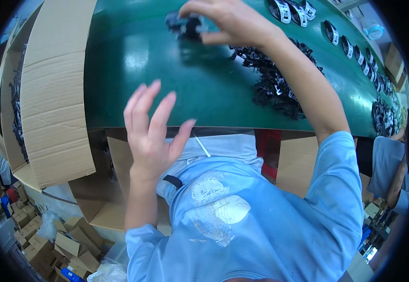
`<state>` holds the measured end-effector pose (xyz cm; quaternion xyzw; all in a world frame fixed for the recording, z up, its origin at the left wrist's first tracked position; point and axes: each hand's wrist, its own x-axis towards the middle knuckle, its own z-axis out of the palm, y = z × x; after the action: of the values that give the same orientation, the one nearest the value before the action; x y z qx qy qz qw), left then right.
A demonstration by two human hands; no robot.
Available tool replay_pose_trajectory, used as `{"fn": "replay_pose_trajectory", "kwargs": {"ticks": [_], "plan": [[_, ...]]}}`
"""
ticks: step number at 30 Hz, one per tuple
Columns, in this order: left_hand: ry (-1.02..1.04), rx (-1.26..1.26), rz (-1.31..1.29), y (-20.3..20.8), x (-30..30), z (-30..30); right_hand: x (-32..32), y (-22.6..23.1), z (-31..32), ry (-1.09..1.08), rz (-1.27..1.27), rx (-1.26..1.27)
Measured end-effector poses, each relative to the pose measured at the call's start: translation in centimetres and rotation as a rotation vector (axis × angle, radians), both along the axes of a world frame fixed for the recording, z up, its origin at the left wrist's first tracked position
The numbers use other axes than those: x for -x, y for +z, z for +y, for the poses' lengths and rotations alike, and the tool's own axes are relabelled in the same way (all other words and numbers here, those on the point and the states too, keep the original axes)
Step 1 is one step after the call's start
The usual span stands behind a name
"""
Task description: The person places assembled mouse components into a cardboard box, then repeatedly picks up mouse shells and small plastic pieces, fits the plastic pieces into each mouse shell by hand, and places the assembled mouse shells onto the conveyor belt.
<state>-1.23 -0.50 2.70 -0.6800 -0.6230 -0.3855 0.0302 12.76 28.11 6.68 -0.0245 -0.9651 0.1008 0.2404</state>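
Note:
My right hand (235, 23) reaches over the far part of the green table (157, 61). Its thumb and forefinger are closed round a small black plastic part (188, 26), which is smeared by motion, so its exact kind is unclear. My left hand (150, 136) hovers at the near table edge, palm down, with its fingers spread and nothing in them. Under my right forearm lies a heap of black plastic parts (277, 82), some with pale bits.
A tall cardboard box (56, 94) stands at the left, with black parts inside it. Black-and-white curved pieces (298, 14) line the far right of the table, beside another black heap (383, 117). Cartons (73, 249) litter the lower left floor. Other people sit at both sides.

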Motion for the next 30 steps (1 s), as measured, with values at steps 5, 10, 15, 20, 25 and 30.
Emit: {"fn": "replay_pose_trajectory", "kwargs": {"ticks": [5,10,15,20,25,30], "plan": [[0.023,0.124,0.204,-1.6,0.6,5.7,-0.2,-4.1,-4.0,0.158,-0.183,0.012],[-0.021,0.283,0.162,-5.9,1.0,5.9,-4.8,-1.0,-1.0,-0.096,-0.315,0.185],[0.124,0.205,0.102,-4.4,-0.8,7.6,-7.3,-1.4,0.2,-0.106,-0.534,-0.014],[0.168,0.268,0.012,-4.2,-0.7,7.9,-5.6,-2.4,-0.6,-0.096,-0.373,0.010],[-0.412,0.119,-1.991,-5.1,1.6,3.8,-4.0,-1.9,-4.7,-0.121,-0.055,0.641],[-0.601,0.071,-2.364,-6.2,1.2,2.2,-0.5,-4.2,-4.7,-0.203,0.019,0.489]]}}
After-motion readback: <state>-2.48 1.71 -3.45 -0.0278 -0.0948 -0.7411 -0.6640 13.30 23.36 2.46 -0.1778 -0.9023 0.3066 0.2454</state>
